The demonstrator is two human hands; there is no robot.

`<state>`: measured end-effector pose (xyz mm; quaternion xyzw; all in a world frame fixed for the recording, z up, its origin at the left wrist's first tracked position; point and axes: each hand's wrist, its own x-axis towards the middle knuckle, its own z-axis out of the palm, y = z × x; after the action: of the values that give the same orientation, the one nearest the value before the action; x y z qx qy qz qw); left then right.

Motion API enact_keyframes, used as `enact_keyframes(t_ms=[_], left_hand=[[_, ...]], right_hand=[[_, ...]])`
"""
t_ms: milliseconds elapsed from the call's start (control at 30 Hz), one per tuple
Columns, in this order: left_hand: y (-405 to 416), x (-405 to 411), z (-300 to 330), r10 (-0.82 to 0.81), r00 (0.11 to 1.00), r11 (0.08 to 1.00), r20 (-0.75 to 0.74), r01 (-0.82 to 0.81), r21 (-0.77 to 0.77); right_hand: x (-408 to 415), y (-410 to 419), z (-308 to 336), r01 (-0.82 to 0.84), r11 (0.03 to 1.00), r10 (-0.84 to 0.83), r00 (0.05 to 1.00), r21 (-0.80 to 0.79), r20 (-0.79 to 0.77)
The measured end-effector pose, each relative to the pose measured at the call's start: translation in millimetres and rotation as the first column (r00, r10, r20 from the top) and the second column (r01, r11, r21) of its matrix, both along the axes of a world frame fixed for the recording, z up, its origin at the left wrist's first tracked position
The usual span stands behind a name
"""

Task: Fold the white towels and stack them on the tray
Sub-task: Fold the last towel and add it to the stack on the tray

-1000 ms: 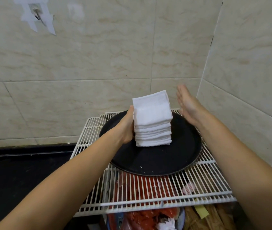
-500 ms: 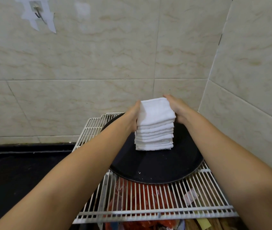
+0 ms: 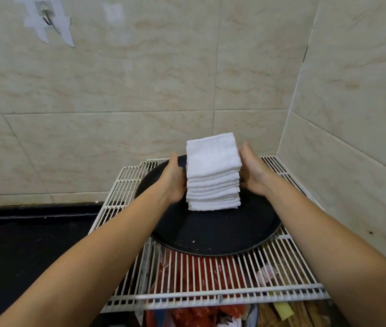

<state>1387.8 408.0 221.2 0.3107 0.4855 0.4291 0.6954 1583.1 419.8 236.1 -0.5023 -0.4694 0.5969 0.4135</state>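
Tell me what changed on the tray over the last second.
The right hand, raised clear of the towels a second ago, came in against the stack's right side; half a second ago it reached over the top corner, now it lies flat along the side. The left hand stayed pressed to the left side. Stack and tray did not move.

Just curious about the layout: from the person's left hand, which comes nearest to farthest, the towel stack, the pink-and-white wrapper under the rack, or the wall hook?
1. Towel stack, touching the left hand.
2. Pink-and-white wrapper, lower right, under rack.
3. Wall hook, upper left.

Folded white towels point(image 3: 212, 178) stacked on blk tray point(image 3: 211, 234)
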Motion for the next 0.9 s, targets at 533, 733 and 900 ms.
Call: enact_keyframes(t_ms=[533,733,900], left_hand=[[22,-19,-5,-0.187,0.979,0.973,-0.082,0.197,0.124],[81,-26,-6,-0.555,0.817,0.808,-0.157,0.574,0.132],[107,-18,-4,-0.718,0.677,0.674,-0.162,0.734,0.081]], right_hand=[[-26,-53,-10,0.361,0.92,-0.385,0.907,-0.156,-0.171],[-73,-94,-29,0.701,0.698,-0.716,0.681,-0.147,-0.152],[-110,-87,-47,0.833,0.541,-0.84,0.527,-0.115,-0.132]])
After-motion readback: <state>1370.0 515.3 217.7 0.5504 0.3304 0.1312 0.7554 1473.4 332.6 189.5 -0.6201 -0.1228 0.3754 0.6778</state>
